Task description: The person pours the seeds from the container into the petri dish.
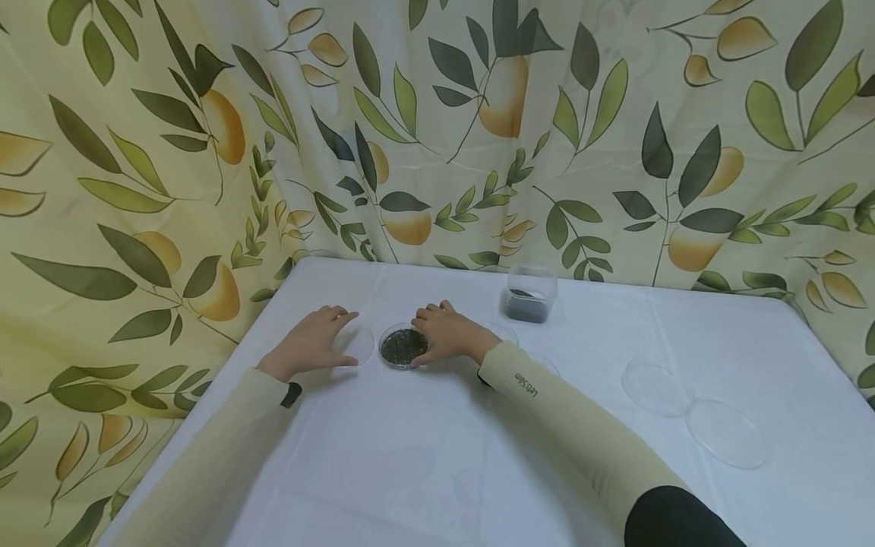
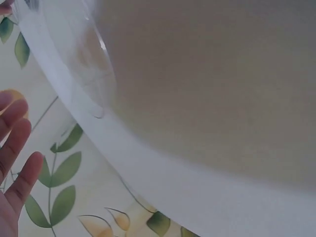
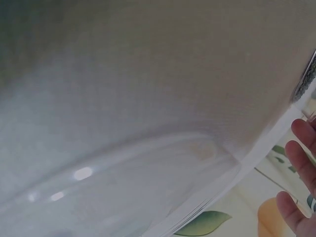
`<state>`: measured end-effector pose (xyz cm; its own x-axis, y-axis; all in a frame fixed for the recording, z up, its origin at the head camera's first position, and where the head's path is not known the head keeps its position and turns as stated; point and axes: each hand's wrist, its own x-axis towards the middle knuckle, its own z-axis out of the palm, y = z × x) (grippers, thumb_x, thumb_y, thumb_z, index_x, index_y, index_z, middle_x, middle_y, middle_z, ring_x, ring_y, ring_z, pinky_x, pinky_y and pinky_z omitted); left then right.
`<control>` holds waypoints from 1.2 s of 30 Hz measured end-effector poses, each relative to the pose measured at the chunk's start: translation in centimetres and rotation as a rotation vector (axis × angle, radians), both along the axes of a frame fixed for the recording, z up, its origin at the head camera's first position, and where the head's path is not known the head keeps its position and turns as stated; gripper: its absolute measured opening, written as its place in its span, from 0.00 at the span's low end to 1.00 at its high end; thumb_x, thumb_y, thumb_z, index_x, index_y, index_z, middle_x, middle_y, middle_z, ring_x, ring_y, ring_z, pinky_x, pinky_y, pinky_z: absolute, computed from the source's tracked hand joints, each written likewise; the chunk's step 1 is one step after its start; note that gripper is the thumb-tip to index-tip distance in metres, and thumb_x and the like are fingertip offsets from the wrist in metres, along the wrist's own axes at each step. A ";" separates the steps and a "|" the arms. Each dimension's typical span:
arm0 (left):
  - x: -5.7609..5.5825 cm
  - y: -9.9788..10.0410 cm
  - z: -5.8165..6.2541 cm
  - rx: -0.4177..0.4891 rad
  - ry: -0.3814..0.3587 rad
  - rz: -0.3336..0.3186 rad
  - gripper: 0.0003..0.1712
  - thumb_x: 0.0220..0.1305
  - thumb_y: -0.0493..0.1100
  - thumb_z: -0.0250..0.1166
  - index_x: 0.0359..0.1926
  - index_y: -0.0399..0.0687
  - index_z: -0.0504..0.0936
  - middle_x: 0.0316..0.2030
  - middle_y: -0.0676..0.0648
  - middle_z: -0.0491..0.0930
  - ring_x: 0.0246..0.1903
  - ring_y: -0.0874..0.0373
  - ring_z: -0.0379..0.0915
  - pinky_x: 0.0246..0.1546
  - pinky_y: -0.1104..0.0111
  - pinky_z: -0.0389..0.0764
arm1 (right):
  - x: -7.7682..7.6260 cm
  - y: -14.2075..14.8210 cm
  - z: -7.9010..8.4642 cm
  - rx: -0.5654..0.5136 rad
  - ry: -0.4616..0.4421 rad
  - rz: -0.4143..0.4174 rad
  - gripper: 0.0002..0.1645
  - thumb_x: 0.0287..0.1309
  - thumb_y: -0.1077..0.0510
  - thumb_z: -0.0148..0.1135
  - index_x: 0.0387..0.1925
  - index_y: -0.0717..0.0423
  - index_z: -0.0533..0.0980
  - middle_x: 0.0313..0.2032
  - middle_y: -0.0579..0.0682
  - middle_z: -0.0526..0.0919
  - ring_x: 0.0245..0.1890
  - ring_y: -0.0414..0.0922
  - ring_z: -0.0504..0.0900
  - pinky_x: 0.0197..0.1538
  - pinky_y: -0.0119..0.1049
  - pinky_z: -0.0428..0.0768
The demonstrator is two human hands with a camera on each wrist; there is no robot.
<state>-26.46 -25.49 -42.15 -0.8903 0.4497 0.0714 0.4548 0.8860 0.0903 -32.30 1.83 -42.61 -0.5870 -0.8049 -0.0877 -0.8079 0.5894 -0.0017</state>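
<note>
A round clear petri dish (image 1: 403,347) filled with dark green-black granules lies on the white table. My right hand (image 1: 447,334) holds it from the right, thumb at the near rim and fingertips at the far rim. In the right wrist view, only a sliver of the granules (image 3: 306,81) shows beyond the fingers (image 3: 298,158). Just left of the dish lies a clear, empty round dish or lid (image 1: 362,346). Around its left side my left hand (image 1: 311,342) is spread, thumb and forefinger wide apart. The left wrist view shows those fingers (image 2: 17,143) loosely extended.
A clear tub (image 1: 529,298) holding dark granules stands near the back edge. Two clear round pieces (image 1: 656,387) lie at the right, edges meeting. Other clear discs (image 1: 503,332) show partly behind the right forearm (image 1: 567,418). A leaf-patterned curtain (image 1: 437,152) hangs behind the table.
</note>
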 end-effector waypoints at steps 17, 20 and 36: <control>0.3 -2.3 -1.2 0.065 -0.069 0.029 0.58 0.38 0.64 0.74 0.67 0.40 0.62 0.59 0.38 0.67 0.60 0.42 0.62 0.62 0.49 0.65 | -0.1 -0.2 -0.1 0.021 -0.001 -0.013 0.50 0.46 0.25 0.58 0.60 0.56 0.70 0.55 0.51 0.74 0.56 0.47 0.70 0.57 0.47 0.65; 0.3 -2.6 -1.4 0.034 -0.071 0.031 0.59 0.38 0.65 0.73 0.67 0.39 0.62 0.59 0.37 0.67 0.59 0.42 0.63 0.62 0.49 0.65 | -0.1 -0.2 -0.1 0.022 0.000 -0.017 0.50 0.46 0.25 0.58 0.60 0.56 0.70 0.55 0.50 0.74 0.55 0.47 0.70 0.57 0.46 0.65; -0.6 -3.0 -2.0 -0.002 -0.066 0.036 0.57 0.39 0.67 0.71 0.63 0.35 0.66 0.56 0.37 0.70 0.55 0.42 0.66 0.57 0.49 0.69 | -0.3 -0.2 -0.2 0.029 -0.015 -0.024 0.51 0.46 0.25 0.58 0.61 0.56 0.69 0.55 0.50 0.74 0.56 0.47 0.70 0.58 0.47 0.65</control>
